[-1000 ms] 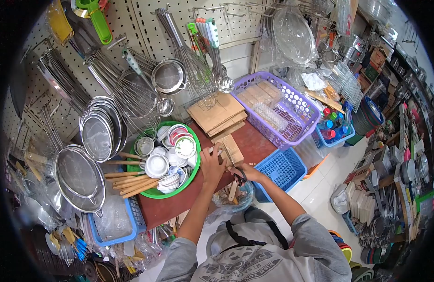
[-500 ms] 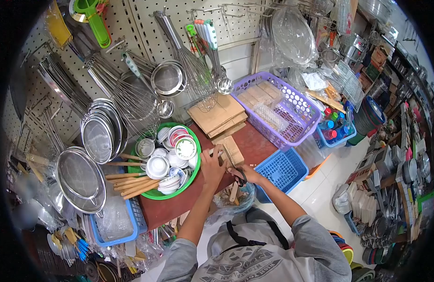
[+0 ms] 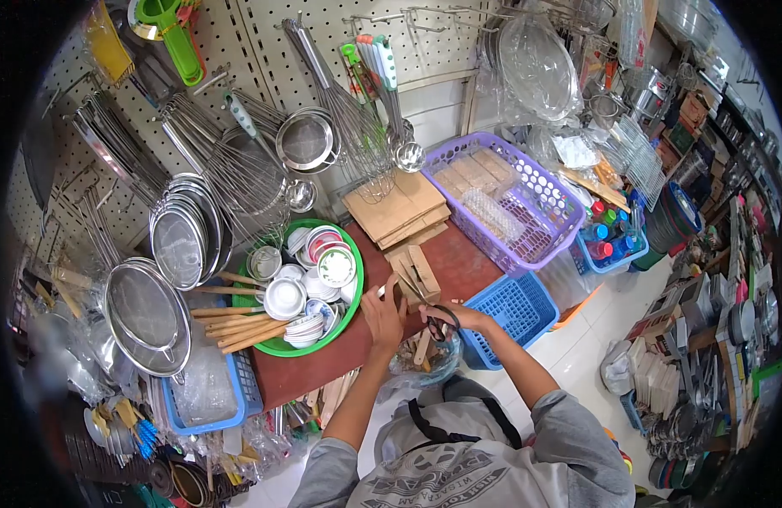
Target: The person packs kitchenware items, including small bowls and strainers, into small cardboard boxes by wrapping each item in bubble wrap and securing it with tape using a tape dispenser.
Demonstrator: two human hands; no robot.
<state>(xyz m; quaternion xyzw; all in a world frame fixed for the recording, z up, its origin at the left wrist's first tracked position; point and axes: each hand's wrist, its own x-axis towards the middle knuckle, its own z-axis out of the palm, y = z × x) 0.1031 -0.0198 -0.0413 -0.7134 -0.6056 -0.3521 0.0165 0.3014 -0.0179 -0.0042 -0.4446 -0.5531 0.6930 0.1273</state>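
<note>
Kitchenware shop, pegboard wall (image 3: 264, 51) at rear, hung with whisks (image 3: 239, 169) and strainers (image 3: 175, 237). Below it, red-brown bench (image 3: 323, 368), heavily loaded: green basin (image 3: 277, 345) of small bowls at left, stack of cardboard (image 3: 395, 207) at the back, purple basket (image 3: 509, 199) at right, blue basket (image 3: 509, 309) low at the right edge.

Item 1, brown pack (image 3: 418, 269): flat on the bench middle, between basin and blue basket, just in front of the cardboard stack. Long axis running away from the person, far end leaning slightly left.

Item 2, left hand (image 3: 382, 315): at the pack's near-left edge, fingers stretched forward, tips touching it. Gripping or merely steadying: not determinable at this size.

Item 3, right hand (image 3: 463, 317): closed through the black handles of 1 pair of scissors (image 3: 440, 323), just beside the pack's near-right corner. Blades aimed forward and left, roughly in line with the pack's long axis, lying at its near end. Blades parted or closed: too small to tell.

Finding: pack ahead of both hands; left hand nearer and in contact, right hand apart, reaching the pack through the blades only.
</note>
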